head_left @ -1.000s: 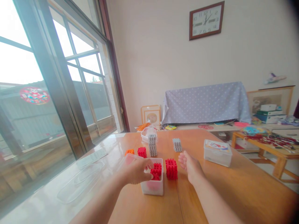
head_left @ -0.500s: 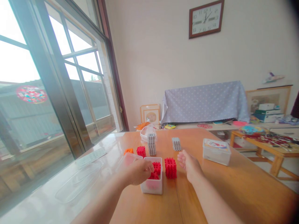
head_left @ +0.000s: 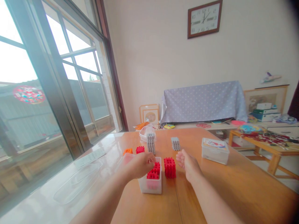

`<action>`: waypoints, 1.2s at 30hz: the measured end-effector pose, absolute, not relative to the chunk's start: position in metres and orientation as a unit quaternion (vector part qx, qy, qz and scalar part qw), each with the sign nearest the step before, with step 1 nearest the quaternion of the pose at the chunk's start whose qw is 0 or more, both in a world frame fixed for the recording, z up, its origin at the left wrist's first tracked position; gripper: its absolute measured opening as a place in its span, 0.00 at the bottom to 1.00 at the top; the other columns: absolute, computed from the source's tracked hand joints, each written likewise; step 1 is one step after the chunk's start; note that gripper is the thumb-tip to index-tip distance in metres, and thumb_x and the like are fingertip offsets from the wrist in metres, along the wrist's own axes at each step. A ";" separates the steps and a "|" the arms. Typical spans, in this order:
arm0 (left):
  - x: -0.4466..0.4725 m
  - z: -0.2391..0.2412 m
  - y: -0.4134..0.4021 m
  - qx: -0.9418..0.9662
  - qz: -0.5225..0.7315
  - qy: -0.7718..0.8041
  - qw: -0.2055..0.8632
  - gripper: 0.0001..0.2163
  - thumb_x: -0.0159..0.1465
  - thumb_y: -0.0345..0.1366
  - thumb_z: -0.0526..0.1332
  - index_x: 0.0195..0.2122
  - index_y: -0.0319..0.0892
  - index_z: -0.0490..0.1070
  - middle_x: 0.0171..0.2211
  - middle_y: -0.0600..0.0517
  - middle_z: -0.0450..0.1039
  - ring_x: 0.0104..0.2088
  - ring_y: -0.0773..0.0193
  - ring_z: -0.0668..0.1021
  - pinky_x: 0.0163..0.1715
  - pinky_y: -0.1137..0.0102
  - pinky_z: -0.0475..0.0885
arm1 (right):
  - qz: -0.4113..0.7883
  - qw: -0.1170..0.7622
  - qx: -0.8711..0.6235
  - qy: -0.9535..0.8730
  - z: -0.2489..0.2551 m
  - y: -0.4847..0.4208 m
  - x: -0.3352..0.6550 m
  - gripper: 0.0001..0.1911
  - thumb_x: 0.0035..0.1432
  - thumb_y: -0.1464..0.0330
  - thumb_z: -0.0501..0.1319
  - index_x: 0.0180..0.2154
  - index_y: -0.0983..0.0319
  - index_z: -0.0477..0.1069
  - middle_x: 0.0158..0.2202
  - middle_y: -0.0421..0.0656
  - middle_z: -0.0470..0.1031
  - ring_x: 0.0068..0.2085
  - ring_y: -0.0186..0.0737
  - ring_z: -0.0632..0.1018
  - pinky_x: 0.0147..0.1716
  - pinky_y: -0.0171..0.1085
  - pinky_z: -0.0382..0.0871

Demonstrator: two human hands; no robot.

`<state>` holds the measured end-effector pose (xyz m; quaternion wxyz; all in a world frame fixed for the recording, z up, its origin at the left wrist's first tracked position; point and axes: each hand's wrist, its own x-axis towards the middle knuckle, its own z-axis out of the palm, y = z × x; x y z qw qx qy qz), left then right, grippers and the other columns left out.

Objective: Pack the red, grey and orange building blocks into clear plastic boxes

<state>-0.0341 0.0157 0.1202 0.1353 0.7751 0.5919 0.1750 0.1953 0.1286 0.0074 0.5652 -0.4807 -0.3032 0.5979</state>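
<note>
My left hand [head_left: 145,163] hovers over the left rim of a clear plastic box [head_left: 151,187], its fingers loosely bent and apart, with nothing visible in them. Inside that box lie red interlocking plastic blocks [head_left: 153,175]. Just right of the box stands a stack of red interlocking blocks [head_left: 169,168]. My right hand [head_left: 189,165] is beside this stack, palm turned inward, fingers half curled and holding nothing. Behind them stand a tall grey block stack [head_left: 151,144] and a shorter grey stack [head_left: 175,143]. A small red block stack [head_left: 140,149] and orange blocks [head_left: 127,151] sit behind my left hand.
A lidded clear box [head_left: 215,151] stands at the right of the wooden table [head_left: 187,199]. Clear lids [head_left: 78,180] lie at the left, and an open clear container [head_left: 143,132] is at the far edge. A cluttered low wooden table [head_left: 263,143] stands beyond on the right.
My left hand has risen slightly from the box, and more of the red blocks inside shows. My right hand has stayed nearly still. The whole view has shifted a little.
</note>
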 end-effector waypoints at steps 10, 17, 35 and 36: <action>0.013 0.120 0.062 0.817 0.144 0.555 0.071 0.19 0.55 0.40 0.66 0.48 0.46 0.73 0.47 0.48 0.77 0.49 0.51 0.76 0.47 0.63 0.72 | 0.597 0.565 -0.479 -0.307 0.012 0.126 0.195 0.22 0.57 0.51 0.61 0.41 0.63 0.77 0.44 0.50 0.83 0.43 0.45 0.82 0.32 0.35 0.72; 0.024 0.111 0.078 0.817 0.078 0.570 0.050 0.24 0.51 0.45 0.70 0.50 0.47 0.72 0.46 0.48 0.78 0.49 0.47 0.76 0.52 0.56 0.67 | 0.598 0.566 -0.479 -0.304 0.012 0.129 0.196 0.22 0.58 0.51 0.60 0.41 0.62 0.77 0.43 0.50 0.83 0.41 0.43 0.82 0.32 0.35 0.72; -0.024 0.150 0.025 0.771 0.152 0.618 0.033 0.17 0.55 0.39 0.66 0.46 0.49 0.72 0.43 0.52 0.77 0.45 0.55 0.76 0.51 0.62 0.67 | 0.606 0.568 -0.466 -0.306 0.012 0.127 0.196 0.22 0.56 0.52 0.63 0.41 0.63 0.78 0.42 0.51 0.83 0.42 0.45 0.83 0.31 0.35 0.71; -0.028 0.149 0.022 0.768 0.147 0.622 0.029 0.17 0.55 0.39 0.66 0.46 0.49 0.72 0.44 0.52 0.77 0.46 0.54 0.76 0.52 0.62 0.66 | 0.606 0.569 -0.464 -0.306 0.011 0.128 0.196 0.22 0.55 0.52 0.63 0.41 0.63 0.78 0.43 0.51 0.83 0.43 0.45 0.83 0.31 0.35 0.71</action>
